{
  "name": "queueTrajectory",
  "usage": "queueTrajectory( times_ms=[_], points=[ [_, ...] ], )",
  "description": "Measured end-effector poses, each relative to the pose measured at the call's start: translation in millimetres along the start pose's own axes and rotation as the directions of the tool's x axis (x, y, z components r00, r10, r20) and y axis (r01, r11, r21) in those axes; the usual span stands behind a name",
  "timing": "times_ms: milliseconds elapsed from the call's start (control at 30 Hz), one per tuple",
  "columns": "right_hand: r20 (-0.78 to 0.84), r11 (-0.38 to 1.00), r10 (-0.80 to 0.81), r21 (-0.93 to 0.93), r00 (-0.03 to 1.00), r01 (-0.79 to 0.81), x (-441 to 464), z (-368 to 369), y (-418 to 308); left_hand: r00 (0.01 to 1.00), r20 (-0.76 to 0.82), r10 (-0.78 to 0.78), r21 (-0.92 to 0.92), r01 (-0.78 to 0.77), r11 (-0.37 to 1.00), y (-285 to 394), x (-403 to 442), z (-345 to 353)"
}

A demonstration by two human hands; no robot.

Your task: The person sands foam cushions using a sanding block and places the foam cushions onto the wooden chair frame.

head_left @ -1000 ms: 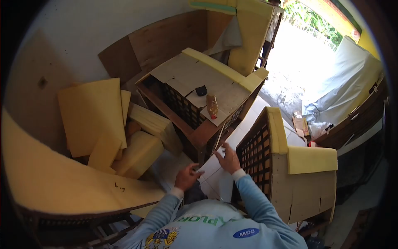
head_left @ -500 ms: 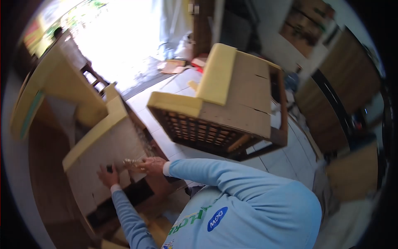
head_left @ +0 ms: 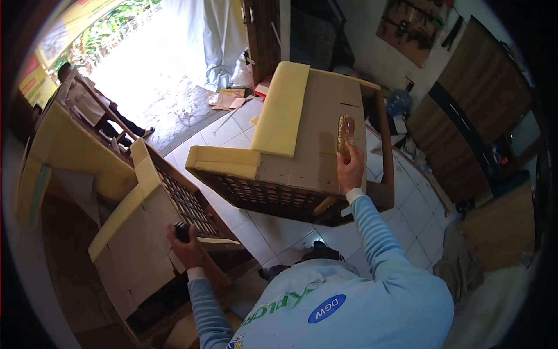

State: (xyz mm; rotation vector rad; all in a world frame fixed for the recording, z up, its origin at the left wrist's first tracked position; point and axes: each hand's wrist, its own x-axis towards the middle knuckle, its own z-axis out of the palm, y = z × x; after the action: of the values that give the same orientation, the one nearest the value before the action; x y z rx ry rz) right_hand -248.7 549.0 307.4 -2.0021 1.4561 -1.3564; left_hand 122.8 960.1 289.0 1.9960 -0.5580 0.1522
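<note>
My right hand [head_left: 351,168] grips a clear bottle with amber contents [head_left: 345,135] over the cardboard-covered panel [head_left: 322,116] of the right-hand wooden frame. Yellow foam [head_left: 282,110] covers that frame's left edge. My left hand [head_left: 187,249] is closed around a small black object [head_left: 183,232], above the board-covered top [head_left: 139,247] of the left-hand frame. Yellow foam strips [head_left: 122,212] run along the left frame's far edge, beside its lattice side [head_left: 189,200].
A person [head_left: 87,102] is by the bright doorway at the upper left. A tool board [head_left: 410,29] hangs on the back wall. A blue water jug [head_left: 399,103] stands behind the right frame. Wooden panels [head_left: 476,75] stand at the right.
The view has swung right. Both items, earlier lying on the left frame, are now in my hands. My right hand has carried the bottle across to the right frame.
</note>
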Motion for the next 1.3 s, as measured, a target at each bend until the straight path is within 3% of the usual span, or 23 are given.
queueTrajectory(
  times_ms=[33,100,200,300,367,433,533,567,633,667,767,800,833,933,1000,1100,1133,1167,1233,1300],
  points=[
    [0.094,0.996,-0.012,-0.088,0.995,0.020,4,18,19,0.998,0.070,0.005,-0.061,0.000,0.998,22,-12,25],
    [0.276,0.960,-0.013,-0.266,0.961,0.089,-1,38,49,0.978,0.206,0.029,0.040,-0.038,0.998,84,-35,67],
    [0.437,0.952,0.054,-0.293,0.898,0.085,0,35,43,0.936,0.293,0.194,-0.021,-0.197,0.980,122,-64,138],
    [0.530,0.996,-0.004,-0.071,0.848,0.049,-1,22,63,0.889,0.336,0.310,-0.038,-0.317,0.948,148,-80,200],
    [0.543,0.998,-0.068,0.033,0.837,0.059,-9,0,74,0.856,0.378,0.353,-0.003,-0.380,0.925,168,-79,231],
    [0.527,0.987,-0.141,0.140,0.838,0.078,-2,-22,79,0.810,0.493,0.319,-0.062,-0.333,0.941,187,-71,255],
    [0.566,0.984,-0.031,0.161,0.824,-0.074,1,-66,73,0.728,0.625,0.281,0.279,-0.545,0.791,180,-67,295],
    [0.572,0.977,0.006,0.171,0.821,-0.127,-1,-75,74,0.734,0.635,0.242,0.315,-0.532,0.786,174,-70,305],
    [0.474,0.985,-0.042,0.167,0.880,-0.042,-10,-87,84,0.750,0.641,0.164,0.393,-0.504,0.769,172,-72,315],
    [0.429,0.986,-0.073,0.166,0.900,0.000,-16,-92,87,0.771,0.619,0.148,0.413,-0.480,0.774,172,-77,311],
    [0.396,0.994,-0.078,0.103,0.915,0.040,-33,-102,73,0.861,0.449,0.239,0.138,-0.331,0.933,169,-105,270],
    [0.419,0.993,-0.115,0.024,0.901,0.115,-37,-102,67,0.871,0.442,0.213,0.166,-0.313,0.935,154,-120,258],
    [0.426,0.990,-0.060,0.144,0.903,-0.003,-46,-94,62,0.882,0.431,0.190,0.194,-0.296,0.935,137,-132,241],
    [0.610,0.970,-0.204,0.234,0.766,0.071,-58,-71,26,0.848,0.516,-0.119,0.120,0.065,0.991,113,-156,152],
    [0.664,0.932,-0.280,0.362,0.693,0.029,-68,-46,-1,0.959,0.262,-0.108,0.261,0.038,0.965,75,-178,101],
    [0.773,0.925,-0.322,0.380,0.547,0.006,-82,0,-38,0.988,-0.111,-0.109,0.389,0.144,0.910,37,-189,9],
    [0.820,0.951,-0.290,0.306,0.494,0.050,-84,7,-62,0.965,-0.223,-0.138,0.456,0.229,0.860,26,-191,-16],
    [0.776,0.925,-0.379,0.317,0.505,0.207,-86,20,-71,0.933,-0.325,-0.156,0.509,0.312,0.803,15,-194,-37],
    [0.671,0.824,-0.530,0.264,0.519,0.501,-86,44,-73,0.858,-0.490,-0.154,0.425,0.389,0.817,-31,-205,-64],
    [0.615,0.878,-0.443,0.149,0.652,0.455,-89,53,-74,0.835,-0.531,-0.142,0.474,0.432,0.767,-52,-211,-82]
  ],
)
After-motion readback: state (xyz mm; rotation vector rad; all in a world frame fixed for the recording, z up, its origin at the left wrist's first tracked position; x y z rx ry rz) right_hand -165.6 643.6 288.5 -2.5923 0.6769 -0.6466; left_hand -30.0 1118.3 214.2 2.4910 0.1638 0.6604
